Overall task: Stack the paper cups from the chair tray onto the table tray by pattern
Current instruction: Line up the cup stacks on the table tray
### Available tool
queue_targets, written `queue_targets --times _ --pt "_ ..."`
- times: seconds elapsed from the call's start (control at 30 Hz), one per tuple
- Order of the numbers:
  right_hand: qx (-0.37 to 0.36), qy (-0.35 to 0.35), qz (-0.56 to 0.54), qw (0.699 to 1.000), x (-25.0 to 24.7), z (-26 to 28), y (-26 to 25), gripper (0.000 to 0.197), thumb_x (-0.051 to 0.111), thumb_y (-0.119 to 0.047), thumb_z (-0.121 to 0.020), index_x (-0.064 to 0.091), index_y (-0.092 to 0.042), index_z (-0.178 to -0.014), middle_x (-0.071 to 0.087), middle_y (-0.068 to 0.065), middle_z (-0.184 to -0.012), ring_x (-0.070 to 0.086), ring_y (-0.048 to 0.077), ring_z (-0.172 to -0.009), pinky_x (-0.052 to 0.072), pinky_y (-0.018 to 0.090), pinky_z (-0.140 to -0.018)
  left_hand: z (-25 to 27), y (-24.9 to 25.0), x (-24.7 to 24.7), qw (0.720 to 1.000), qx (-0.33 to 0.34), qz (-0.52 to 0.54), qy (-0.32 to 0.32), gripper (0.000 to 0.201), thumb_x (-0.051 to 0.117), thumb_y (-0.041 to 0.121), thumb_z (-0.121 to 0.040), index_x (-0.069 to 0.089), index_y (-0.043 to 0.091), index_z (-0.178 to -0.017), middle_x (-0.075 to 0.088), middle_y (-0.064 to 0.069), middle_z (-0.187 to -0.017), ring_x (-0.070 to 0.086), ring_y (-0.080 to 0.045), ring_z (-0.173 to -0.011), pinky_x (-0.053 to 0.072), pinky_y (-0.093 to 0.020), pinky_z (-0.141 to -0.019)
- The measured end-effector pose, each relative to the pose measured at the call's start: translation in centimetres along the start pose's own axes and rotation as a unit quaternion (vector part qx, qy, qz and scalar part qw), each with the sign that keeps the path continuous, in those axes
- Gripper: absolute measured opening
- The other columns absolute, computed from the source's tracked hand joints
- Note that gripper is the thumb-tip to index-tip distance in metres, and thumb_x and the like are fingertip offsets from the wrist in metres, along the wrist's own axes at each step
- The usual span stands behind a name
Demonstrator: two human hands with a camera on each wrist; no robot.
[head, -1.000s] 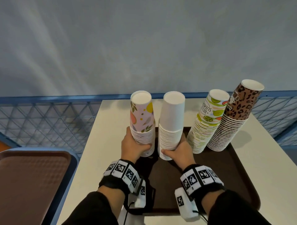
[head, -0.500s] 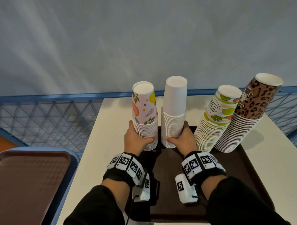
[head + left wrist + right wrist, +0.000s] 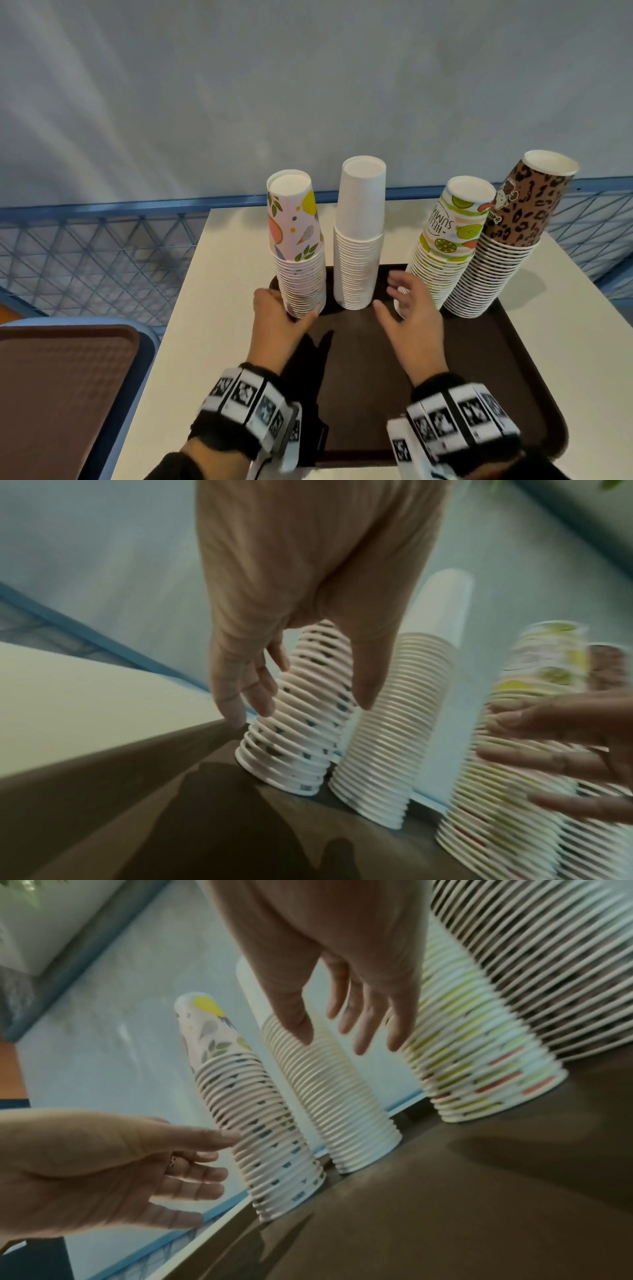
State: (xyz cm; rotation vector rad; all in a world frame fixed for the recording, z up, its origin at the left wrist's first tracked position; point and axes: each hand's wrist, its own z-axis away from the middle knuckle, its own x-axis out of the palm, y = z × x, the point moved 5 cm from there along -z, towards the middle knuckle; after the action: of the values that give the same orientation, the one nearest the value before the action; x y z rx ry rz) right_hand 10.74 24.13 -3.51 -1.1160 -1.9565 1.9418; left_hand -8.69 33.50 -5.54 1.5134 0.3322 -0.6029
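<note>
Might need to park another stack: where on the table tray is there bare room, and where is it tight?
Free: the near half of the table tray, between both wrists and the front rim. Also the gap between the white stack and lime stack, though the right hand hovers there. Crowded: the back row, where the lime and leopard stack touch.

Head camera: looking forward and down from above and behind both hands, taking in the table tray (image 3: 507,346) and four cup stacks beyond the fingers. Wrist cameras: each looking along its own hand from close behind, low over the tray, both sharing the fruit-print stack (image 3: 301,718) and the white stack (image 3: 329,1085).
</note>
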Motion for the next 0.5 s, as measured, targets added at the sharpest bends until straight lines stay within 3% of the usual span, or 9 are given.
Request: queue_targets --times 0.07,0.13,0.17,0.23,0.3,0.37,0.43,0.5 --pt "0.002 0.082 0.012 0.997 -2.5 1.4 0.4 0.041 0.068 -0.001 -0.075 0.046 -0.016 -0.106 0.049 0.004 -0.113 0.058 0.007 -0.083 0.054 0.039 -0.082 1.7 -0.1 0.7 0.998 0.014 -0.048 -0.036 0.037 0.075 0.024 -0.075 0.040 0.017 -0.085 0.057 -0.013 -0.093 0.053 -0.014 -0.073 0.037 -0.011 -0.057" --pt "0.041 0.128 0.039 0.990 -3.9 1.7 1.7 0.048 0.068 0.000 -0.075 0.041 -0.011 -0.113 0.039 0.009 -0.116 0.055 0.014 -0.074 0.054 0.043 -0.077 2.6 0.8 2.0 0.993 0.030 -0.069 -0.089 0.028 0.071 0.024 -0.078 0.045 0.019 -0.088 0.059 -0.007 -0.093 0.053 -0.010 -0.073 0.036 -0.009 -0.058" --pt "0.071 0.120 0.046 0.989 -4.1 1.5 2.3 0.058 0.068 -0.001 -0.074 0.036 -0.008 -0.122 0.035 0.014 -0.123 0.057 0.020 -0.076 0.053 0.044 -0.079 2.7 1.6 2.6 0.991 0.039 -0.071 -0.108 0.030 0.070 0.025 -0.079 0.047 0.017 -0.098 0.059 -0.004 -0.100 0.055 -0.010 -0.082 0.037 -0.009 -0.065" --pt "0.136 0.072 0.048 0.987 -3.6 0.7 3.6 0.078 0.069 -0.006 -0.075 0.021 -0.008 -0.136 0.026 0.021 -0.136 0.057 0.037 -0.098 0.048 0.047 -0.088 2.2 3.6 3.7 0.988 0.054 -0.067 -0.131 0.052 0.068 0.027 -0.081 0.042 0.010 -0.123 0.054 -0.006 -0.121 0.054 -0.017 -0.109 0.042 -0.019 -0.086" --pt "0.180 0.028 0.058 0.982 -2.8 -0.4 4.2 0.086 0.068 -0.013 -0.078 0.010 -0.006 -0.141 0.019 0.022 -0.143 0.038 0.042 -0.123 0.038 0.047 -0.098 1.4 5.7 4.5 0.987 0.064 -0.052 -0.139 0.068 0.066 0.026 -0.083 0.030 0.005 -0.136 0.046 -0.010 -0.137 0.046 -0.022 -0.127 0.037 -0.020 -0.094" --pt "0.193 0.015 0.072 0.979 -2.3 -1.6 4.5 0.082 0.064 -0.016 -0.082 0.009 -0.002 -0.141 0.019 0.024 -0.144 0.028 0.040 -0.130 0.032 0.044 -0.102 0.5 7.1 5.3 0.987 0.062 -0.055 -0.138 0.076 0.064 0.025 -0.085 0.018 0.001 -0.142 0.043 -0.013 -0.141 0.044 -0.025 -0.130 0.033 -0.017 -0.093" --pt "0.196 0.017 0.081 0.977 -2.1 -2.5 4.5 0.075 0.061 -0.017 -0.084 0.013 0.002 -0.138 0.023 0.027 -0.142 0.030 0.040 -0.128 0.032 0.042 -0.101 -0.2 7.8 5.9 0.989 0.049 -0.050 -0.131 0.086 0.060 0.026 -0.087 0.002 0.001 -0.146 0.040 -0.016 -0.144 0.043 -0.030 -0.130 0.034 -0.029 -0.104" --pt "0.185 0.012 0.090 0.979 -1.8 -3.2 4.6 0.072 0.060 -0.016 -0.085 0.015 0.004 -0.138 0.025 0.028 -0.142 0.030 0.041 -0.129 0.031 0.040 -0.102 -0.7 8.0 6.5 0.991 0.038 -0.037 -0.122 0.086 0.057 0.026 -0.089 -0.003 0.002 -0.146 0.039 -0.019 -0.145 0.044 -0.032 -0.130 0.033 -0.036 -0.107"
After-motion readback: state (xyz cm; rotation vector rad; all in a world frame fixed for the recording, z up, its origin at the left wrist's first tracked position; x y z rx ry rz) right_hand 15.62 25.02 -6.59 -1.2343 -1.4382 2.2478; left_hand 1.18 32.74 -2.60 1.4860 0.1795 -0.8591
